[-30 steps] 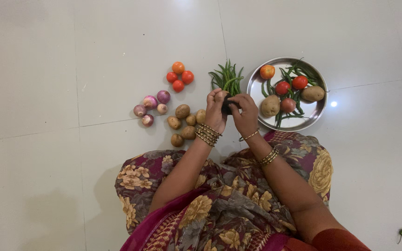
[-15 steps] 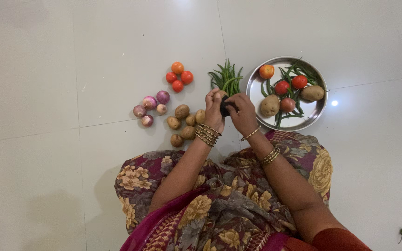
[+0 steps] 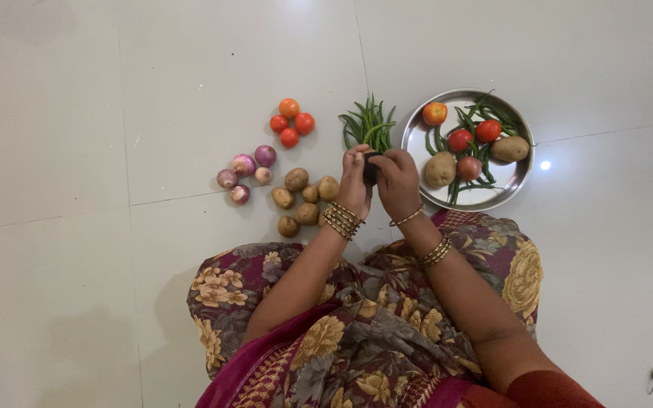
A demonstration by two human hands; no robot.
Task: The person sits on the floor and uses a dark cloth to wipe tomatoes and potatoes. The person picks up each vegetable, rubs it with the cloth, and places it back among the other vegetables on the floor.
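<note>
My left hand (image 3: 354,187) and my right hand (image 3: 399,184) meet above the floor, both closed on a small dark object (image 3: 370,167) held between the fingertips. What the object is cannot be made out. A loose bunch of green beans (image 3: 369,127) lies on the floor just beyond my fingers. Both wrists carry gold bangles.
A round steel plate (image 3: 487,198) at the right holds potatoes, tomatoes, an onion and green beans. On the white tiled floor lie several tomatoes (image 3: 290,125), several onions (image 3: 245,172) and several potatoes (image 3: 301,201). A tiny green piece (image 3: 651,375) sits at the far lower right.
Both hands have shifted slightly while working the dark object between them, uncovering more of the potato beside my left hand. The vegetables have not moved.
</note>
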